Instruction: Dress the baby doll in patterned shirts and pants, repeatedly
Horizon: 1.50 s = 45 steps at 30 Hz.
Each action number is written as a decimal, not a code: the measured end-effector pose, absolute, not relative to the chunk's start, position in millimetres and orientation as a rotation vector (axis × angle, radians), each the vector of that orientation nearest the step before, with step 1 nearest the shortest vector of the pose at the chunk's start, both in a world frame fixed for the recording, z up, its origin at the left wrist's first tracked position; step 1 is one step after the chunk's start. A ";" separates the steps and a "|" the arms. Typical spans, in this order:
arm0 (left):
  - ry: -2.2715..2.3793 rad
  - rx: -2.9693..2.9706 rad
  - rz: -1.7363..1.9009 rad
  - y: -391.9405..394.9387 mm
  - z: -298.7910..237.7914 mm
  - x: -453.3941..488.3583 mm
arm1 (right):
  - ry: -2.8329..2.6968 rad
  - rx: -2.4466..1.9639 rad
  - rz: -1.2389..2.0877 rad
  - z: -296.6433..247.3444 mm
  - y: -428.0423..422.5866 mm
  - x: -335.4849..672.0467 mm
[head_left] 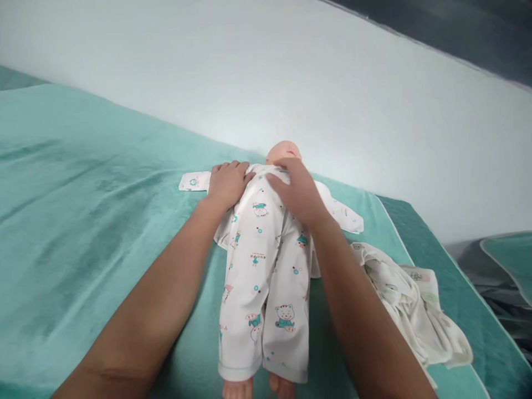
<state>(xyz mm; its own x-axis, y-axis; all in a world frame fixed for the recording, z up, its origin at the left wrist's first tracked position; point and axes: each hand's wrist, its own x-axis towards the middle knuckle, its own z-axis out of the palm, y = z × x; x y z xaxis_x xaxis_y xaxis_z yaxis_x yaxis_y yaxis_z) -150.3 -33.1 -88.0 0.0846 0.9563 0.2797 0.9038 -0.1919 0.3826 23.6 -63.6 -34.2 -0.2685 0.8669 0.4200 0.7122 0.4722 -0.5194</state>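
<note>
A baby doll (277, 151) lies on its back, head away from me and bare feet towards me. It wears white trousers (249, 271) printed with cartoon animals and a matching long-sleeved top (344, 215), both sleeves stretched out sideways. My left hand (230, 183) rests on the left side of the doll's upper body, its fingers laid out over the cloth. Across the chest, just below the doll's chin, lies my right hand (297, 191), thumb spread from the fingers; its fingertips are partly hidden. The trousers' waist reaches high, up under my hands.
Crumpled cream baby clothes (407, 299) lie to the right of the doll. A turquoise sheet (103, 221) covers the bed, with some wrinkles on the left. Behind the doll's head rises a white wall (208, 72). The bed's edge slopes down at the right.
</note>
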 end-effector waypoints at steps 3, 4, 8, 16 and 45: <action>2.019 2.230 0.628 -27.4 -90.8 -154.6 | -2.441 -1.495 0.148 -24.7 -37.5 -15.1; 2.062 2.205 0.604 -25.2 -91.2 -157.6 | -2.530 -1.578 0.118 -22.5 -31.2 -20.7; 2.242 1.968 0.579 -15.7 -91.2 -170.8 | -2.681 -1.743 0.099 -15.6 -21.9 -8.6; 2.228 1.903 0.619 -12.5 -93.0 -173.5 | -2.857 -1.571 0.088 -20.6 -5.8 -26.7; 1.925 2.299 0.598 -31.3 -96.6 -183.6 | -2.742 -1.498 0.150 -17.2 -2.6 -26.2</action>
